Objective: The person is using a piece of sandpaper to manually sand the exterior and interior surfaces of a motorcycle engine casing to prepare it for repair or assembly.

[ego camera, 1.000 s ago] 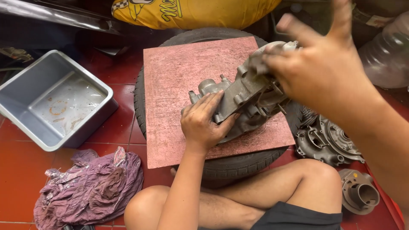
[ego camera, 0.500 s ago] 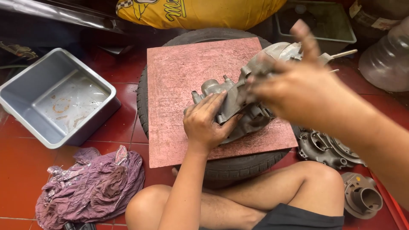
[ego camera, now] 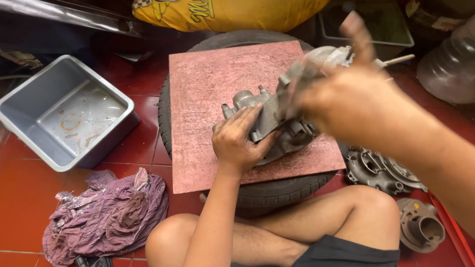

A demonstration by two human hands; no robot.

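ok, grey metal casting (ego camera: 277,123) lies on the pink board (ego camera: 217,84) over the tyre (ego camera: 277,193), long axis roughly 8 to 2 o'clock. left hand (ego camera: 240,141) clamps its 8 o'clock end, fingers curled over. right hand (ego camera: 356,101) at the 2 o'clock end, blurred, probably gripping the casting; can't tell grip.

head cam: only view | worn on person's head, looks steeply down over the lap | close, within arm's reach of red board (ego camera: 237,89) on tyre (ego camera: 277,190) | grey tub (ego camera: 29,106) at left edge | no second view, nothing shared
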